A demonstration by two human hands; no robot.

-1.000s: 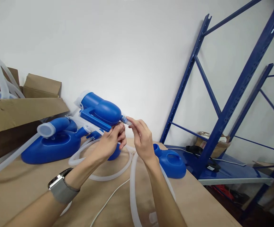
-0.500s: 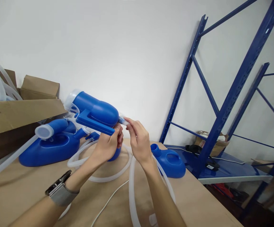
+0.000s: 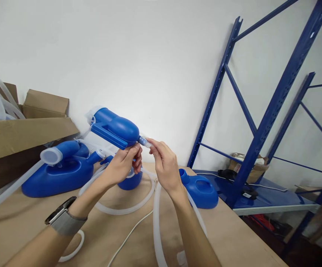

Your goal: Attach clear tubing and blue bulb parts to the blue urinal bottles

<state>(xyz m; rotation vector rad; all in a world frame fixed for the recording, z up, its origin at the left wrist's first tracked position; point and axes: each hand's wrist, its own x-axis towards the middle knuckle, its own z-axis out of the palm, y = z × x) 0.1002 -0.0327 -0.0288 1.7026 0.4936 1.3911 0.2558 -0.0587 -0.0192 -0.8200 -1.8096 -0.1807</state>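
A blue plastic urinal bottle with a side handle is held up above the table, tilted, its translucent cap at the upper left. Closed under its lower right end is my left hand, the fingers curled. A short clear connector sticks out of that end. My right hand pinches the outer end of the connector between thumb and fingers; the fingertips hide part of it. Below the hands, a translucent hose loops over the table beside a blue round part.
Two-part blue bottle stands left, by an open cardboard box with hoses. Another blue bottle stands right on the wooden table. A thin white cable crosses the front. Blue metal shelving rises at right.
The bottle's capped end has swung right and turned, showing its handle differently. My left hand has shifted slightly left and down, uncovering more of the blue round part. My right hand keeps its pinch.
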